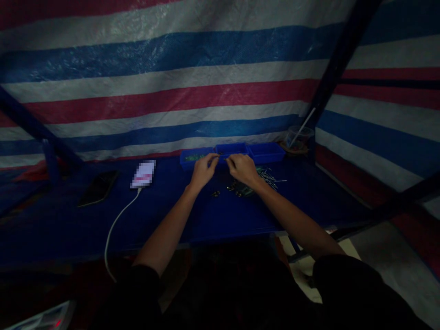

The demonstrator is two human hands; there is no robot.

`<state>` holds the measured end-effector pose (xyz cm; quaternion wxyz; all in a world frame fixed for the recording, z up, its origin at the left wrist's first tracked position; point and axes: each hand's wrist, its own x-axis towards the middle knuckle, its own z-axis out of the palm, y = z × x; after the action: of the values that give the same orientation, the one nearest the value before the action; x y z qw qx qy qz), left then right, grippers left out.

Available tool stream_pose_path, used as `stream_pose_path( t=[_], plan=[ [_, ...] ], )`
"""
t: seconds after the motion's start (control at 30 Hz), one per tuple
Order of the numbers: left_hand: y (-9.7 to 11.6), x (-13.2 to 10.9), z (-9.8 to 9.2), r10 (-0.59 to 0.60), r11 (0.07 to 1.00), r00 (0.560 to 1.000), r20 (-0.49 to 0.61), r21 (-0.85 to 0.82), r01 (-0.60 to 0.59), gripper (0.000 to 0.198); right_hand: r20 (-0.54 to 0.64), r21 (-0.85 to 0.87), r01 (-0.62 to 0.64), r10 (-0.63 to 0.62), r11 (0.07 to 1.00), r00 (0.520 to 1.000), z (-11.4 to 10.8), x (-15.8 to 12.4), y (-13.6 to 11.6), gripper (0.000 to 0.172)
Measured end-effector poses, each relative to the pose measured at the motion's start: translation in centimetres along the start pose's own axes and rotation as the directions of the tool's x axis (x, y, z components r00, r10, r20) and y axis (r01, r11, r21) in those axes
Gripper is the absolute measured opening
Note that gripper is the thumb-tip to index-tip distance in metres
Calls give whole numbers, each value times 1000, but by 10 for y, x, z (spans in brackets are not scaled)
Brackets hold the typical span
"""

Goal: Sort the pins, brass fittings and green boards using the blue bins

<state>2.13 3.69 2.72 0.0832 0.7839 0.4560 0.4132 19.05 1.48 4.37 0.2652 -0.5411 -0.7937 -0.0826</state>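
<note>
My left hand [205, 168] and my right hand [243, 169] face each other just in front of the blue bins. Thumb and fingers are pinched together on both, with a tiny dark piece at the fingertips, too small and dim to name. Under and beside my right hand lies a heap of thin, pale, needle-like pieces [268, 178] with some green among them. Several small shiny metal pieces [238, 193] lie at its near edge. A little cluster of similar metal pieces [215, 194] sits apart, nearer my left wrist.
Three joined blue bins, left [185, 164], middle [232, 145] and right [269, 159], stand along the back; the left holds green pieces. A clear cup [299, 136] with a stick is behind right. Leftward lie a lit, cabled phone [143, 174] and a dark phone [98, 188]. Striped sheeting encloses the blue table [206, 222].
</note>
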Motion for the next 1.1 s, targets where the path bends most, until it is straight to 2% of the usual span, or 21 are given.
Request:
stream_pose_path(
  t=[0.03,0.1,0.17,0.23,0.3,0.4,0.47,0.53,0.63,0.77,0.87,0.97,1.03,1.1],
  plan=[
    [3,-4,-4,-5,1000,1000,31,19,5,27,-97,27,-18,21,999,995,-6,1,4,34],
    [8,-15,-11,12,994,987,162,109,-30,27,-296,78,-37,59,996,953,-18,7,13,37],
    [13,-28,-16,16,970,947,320,226,-93,26,-426,103,-69,107,992,898,-29,16,22,41],
    [15,-39,-18,-10,936,901,434,320,-144,25,-442,96,-139,167,986,881,-33,28,30,42],
    [14,-43,-17,-27,919,870,492,356,-172,19,-372,55,-214,219,975,902,-29,37,36,39],
    [8,-35,-13,-7,953,871,491,268,-143,9,-204,29,-204,206,979,957,-10,36,38,36],
    [0,-23,-9,-34,993,904,425,118,-18,13,-88,108,-94,104,990,991,6,24,35,31],
    [-8,-10,-5,-123,984,934,334,-83,159,16,-8,212,44,-43,976,999,18,10,27,28],
    [-17,1,-1,-227,887,935,271,-339,314,24,26,238,189,-201,953,979,27,-6,13,26],
    [-17,0,3,-238,802,930,281,-483,351,26,20,131,220,-224,967,974,25,-9,2,17],
    [-13,-5,4,-213,791,935,284,-511,335,23,23,84,212,-215,974,976,23,-6,2,15],
    [-14,-8,-3,-142,854,935,324,-438,282,21,-28,69,152,-151,986,988,19,-3,5,19],
    [-17,-13,-11,-97,931,918,384,-291,220,22,-146,108,112,-96,988,985,12,-1,6,24],
    [-21,-19,-18,-72,985,885,460,-107,136,22,-332,195,109,-39,975,942,1,2,9,26]
  ],
)
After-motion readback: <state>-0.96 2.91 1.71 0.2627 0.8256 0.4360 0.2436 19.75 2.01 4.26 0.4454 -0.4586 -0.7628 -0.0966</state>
